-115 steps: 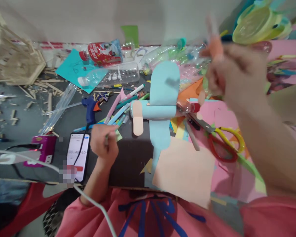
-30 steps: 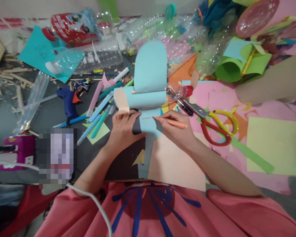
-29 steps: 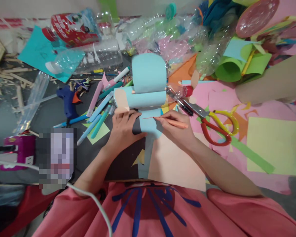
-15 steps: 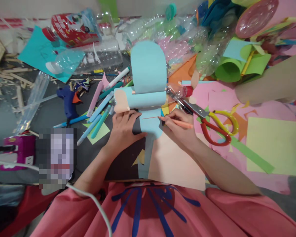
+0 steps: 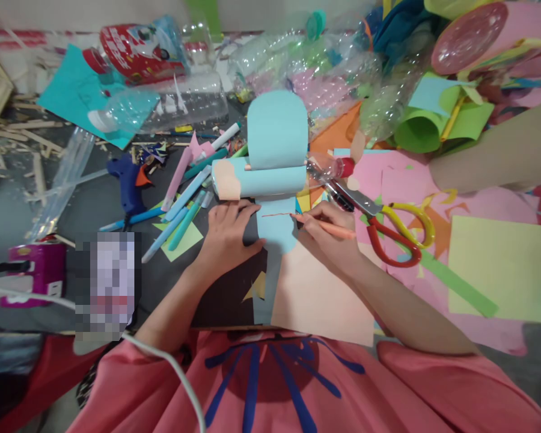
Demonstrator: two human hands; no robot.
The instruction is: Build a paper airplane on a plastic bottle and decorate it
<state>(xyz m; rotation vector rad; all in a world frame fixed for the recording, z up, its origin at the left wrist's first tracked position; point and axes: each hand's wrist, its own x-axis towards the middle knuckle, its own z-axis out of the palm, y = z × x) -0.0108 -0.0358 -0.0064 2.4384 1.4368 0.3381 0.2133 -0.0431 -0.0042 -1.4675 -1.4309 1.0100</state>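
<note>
A light blue paper piece [image 5: 277, 135] with a rounded top stands above a blue paper roll [image 5: 270, 181], which has a peach patch at its left. Below the roll lies a blue paper flap [image 5: 275, 228] crossed by a thin red line. My right hand [image 5: 329, 234] is closed around an orange pen [image 5: 333, 229], its tip at the line's right end. At the flap's left edge my left hand [image 5: 229, 234] rests with fingers spread, holding nothing.
Scissors [image 5: 388, 225] lie right of my right hand. Markers [image 5: 184, 192] and a blue glue gun [image 5: 128, 186] are at left. Plastic bottles [image 5: 180, 102] line the back. Another person's arm [image 5: 496, 147] reaches in from the right. A white cable [image 5: 166, 358] crosses the lower left.
The upright rounded paper sits slightly lower in the view, and the view has shifted slightly. Both hands keep nearly the same places, with the pen still in my right hand.
</note>
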